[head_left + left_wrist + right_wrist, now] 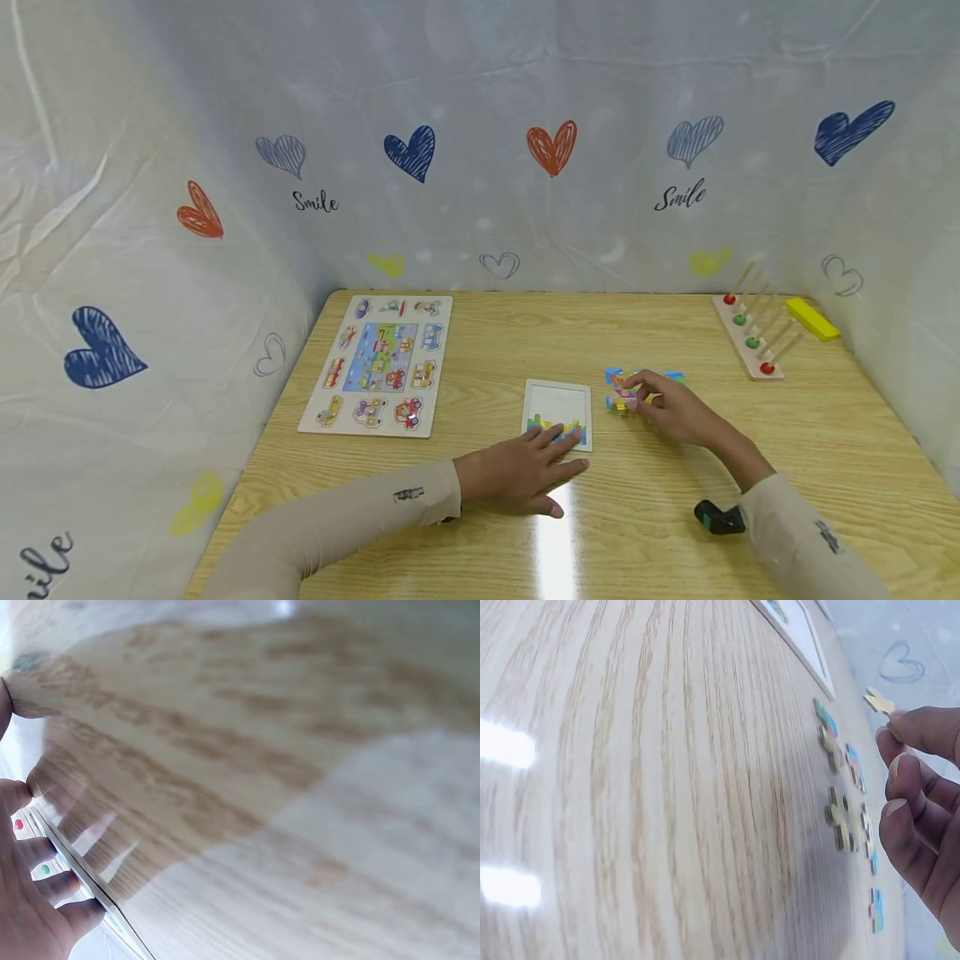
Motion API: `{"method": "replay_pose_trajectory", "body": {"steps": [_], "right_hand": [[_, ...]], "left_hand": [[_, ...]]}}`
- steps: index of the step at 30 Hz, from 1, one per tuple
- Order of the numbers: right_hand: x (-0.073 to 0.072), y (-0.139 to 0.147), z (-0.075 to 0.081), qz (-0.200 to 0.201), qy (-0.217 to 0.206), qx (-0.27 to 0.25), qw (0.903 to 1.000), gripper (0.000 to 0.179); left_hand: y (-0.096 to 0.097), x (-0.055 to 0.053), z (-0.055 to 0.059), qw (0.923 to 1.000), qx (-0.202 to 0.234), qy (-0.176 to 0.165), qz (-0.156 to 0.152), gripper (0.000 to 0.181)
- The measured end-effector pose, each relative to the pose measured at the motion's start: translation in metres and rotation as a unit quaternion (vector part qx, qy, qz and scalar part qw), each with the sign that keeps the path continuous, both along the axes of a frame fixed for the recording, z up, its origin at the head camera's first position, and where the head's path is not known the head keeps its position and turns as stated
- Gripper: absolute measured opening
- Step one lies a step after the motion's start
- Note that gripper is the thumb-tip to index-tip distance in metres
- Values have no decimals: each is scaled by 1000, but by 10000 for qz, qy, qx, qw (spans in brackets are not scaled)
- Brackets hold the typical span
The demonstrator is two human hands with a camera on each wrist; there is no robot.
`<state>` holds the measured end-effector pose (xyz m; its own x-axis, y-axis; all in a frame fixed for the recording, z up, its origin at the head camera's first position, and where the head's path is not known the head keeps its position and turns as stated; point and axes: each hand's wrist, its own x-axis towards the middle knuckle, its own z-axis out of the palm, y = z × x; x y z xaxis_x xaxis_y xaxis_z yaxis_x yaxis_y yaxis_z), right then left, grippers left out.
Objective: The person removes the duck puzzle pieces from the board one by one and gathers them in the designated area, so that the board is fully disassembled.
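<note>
A pale cloth printed with hearts and the word "Smile" hangs behind and beside a wood-grain table, whose surface throws back a bright streak of light near the person.

Near the middle of the table lies a small white frame, flat, with colourful set pieces along its near end and a bare white bed beyond them. The left hand reaches across from the left with its fingers spread, palm down; some fingertips rest over the frame's near end, and the thumb stands apart from it.

Just right of the frame lie several loose pieces, some close together and one apart. Over them, the right hand pinches a piece between thumb and forefinger, its other fingers curled. The right wrist view shows this piece clear of the table; its picture cannot be made out.

At far left lies a board with vehicle pictures around a central scene. At far right stands a peg rack with red and green beads, a yellow block just beside it.
</note>
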<state>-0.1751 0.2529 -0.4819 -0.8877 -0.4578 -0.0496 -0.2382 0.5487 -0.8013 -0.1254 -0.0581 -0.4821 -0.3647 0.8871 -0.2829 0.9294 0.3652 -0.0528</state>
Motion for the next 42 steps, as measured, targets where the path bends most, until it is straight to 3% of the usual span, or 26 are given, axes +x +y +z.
{"method": "replay_pose_trajectory", "body": {"steps": [8, 26, 42], "right_hand": [[6, 17, -2, -192, 185, -42, 9996, 28], [17, 46, -6, -698, 179, -303, 9969, 27], [18, 66, -13, -936, 162, -60, 9955, 29]], "left_hand": [[-2, 0, -3, 10000, 88, 21, -27, 70], [-3, -1, -5, 9997, 186, 107, -137, 70], [-2, -1, -6, 9998, 180, 44, -86, 70]]}}
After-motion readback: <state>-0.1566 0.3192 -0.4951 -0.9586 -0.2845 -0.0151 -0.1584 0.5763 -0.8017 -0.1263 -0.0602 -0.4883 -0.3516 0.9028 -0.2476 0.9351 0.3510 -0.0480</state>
